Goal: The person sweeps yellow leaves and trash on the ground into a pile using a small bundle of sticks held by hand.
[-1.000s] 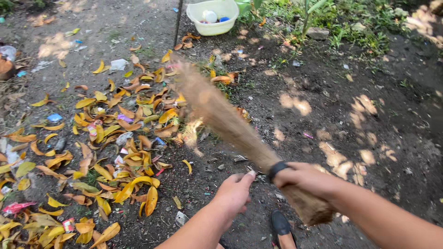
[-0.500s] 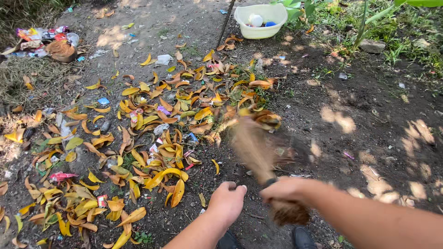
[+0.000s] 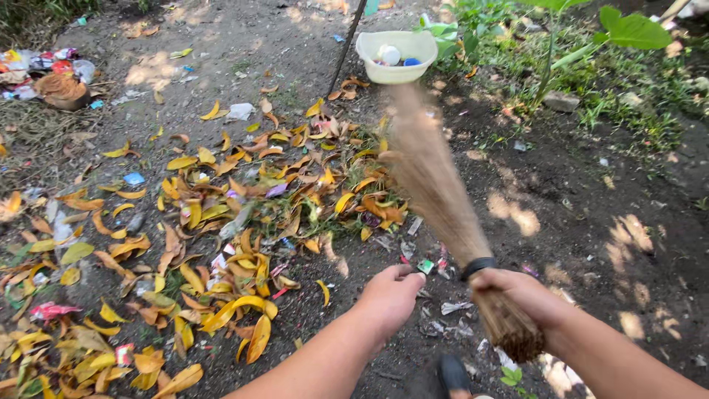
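My right hand (image 3: 523,294) grips a brown stick broom (image 3: 436,185) near its bound end, just below a black band. The bristles are blurred and point away from me toward a pale basin. My left hand (image 3: 389,294) hovers beside it with the fingers loosely curled, holding nothing. A heap of yellow and orange fallen leaves (image 3: 221,222) mixed with wrappers lies on the dirt to the left of the broom. Small bits of litter (image 3: 436,266) lie on the ground in front of my hands.
A pale plastic basin (image 3: 395,55) with small items stands at the far edge beside a thin dark pole (image 3: 346,46). Green plants and a stone (image 3: 561,100) are at the upper right. A rubbish pile (image 3: 52,74) sits at the upper left. My dark shoe (image 3: 450,375) shows below.
The broom swung from low and near my hands back out to the far side, bristles now raised toward the basin. The view shifted slightly; both hands stayed close together.
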